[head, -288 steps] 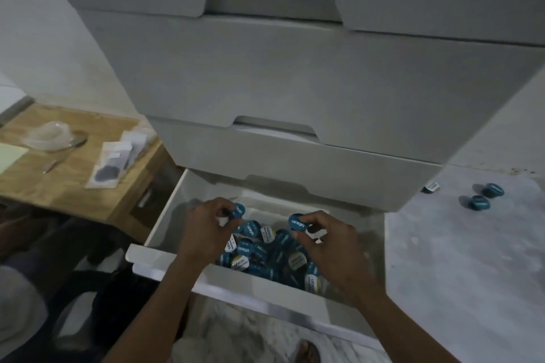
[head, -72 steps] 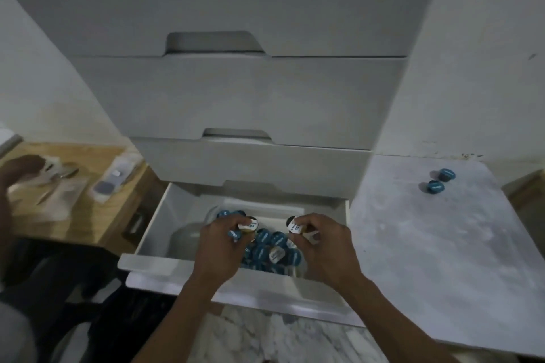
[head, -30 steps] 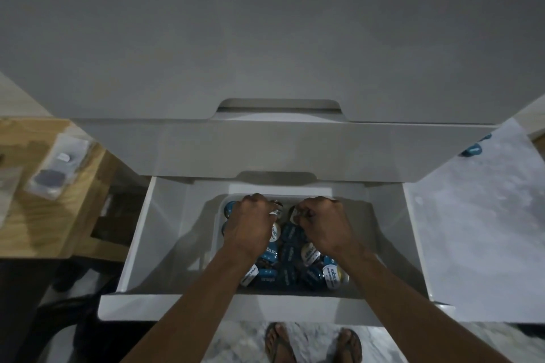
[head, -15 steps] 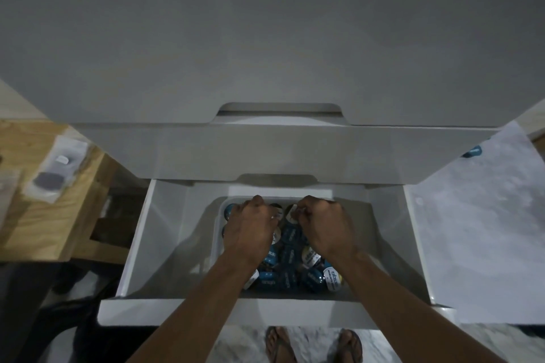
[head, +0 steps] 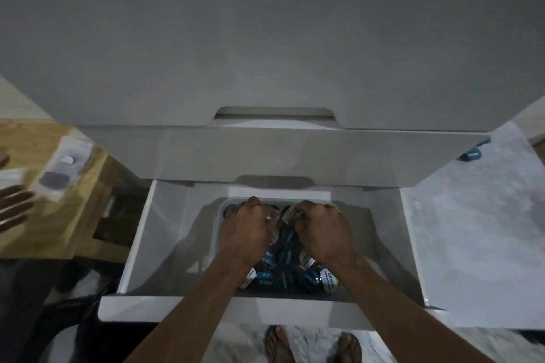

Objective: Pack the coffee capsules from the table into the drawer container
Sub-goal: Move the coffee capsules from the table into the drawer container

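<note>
Where hands (head: 283,230) cover capsules (head: 287,274), fingers hidden; grip unclear.

A wooden bench (head: 63,212) at nine o'clock carries clear packets (head: 60,174) (dark contents); sandalled feet (head: 312,346) stand at six o'clock on marble floor (head: 241,345).

Two bare forearms reach forward and downward from the bottom edge of the view, angled inward so the hands sit close together, side by side. The left hand (head: 246,231) is seen from the back, knuckles up, fingers curled under and pinching something small and pale at the fingertips. The right hand (head: 323,230) mirrors it, also knuckles up, fingers curled in a pinching grip. Both wrists are roughly straight.
</note>
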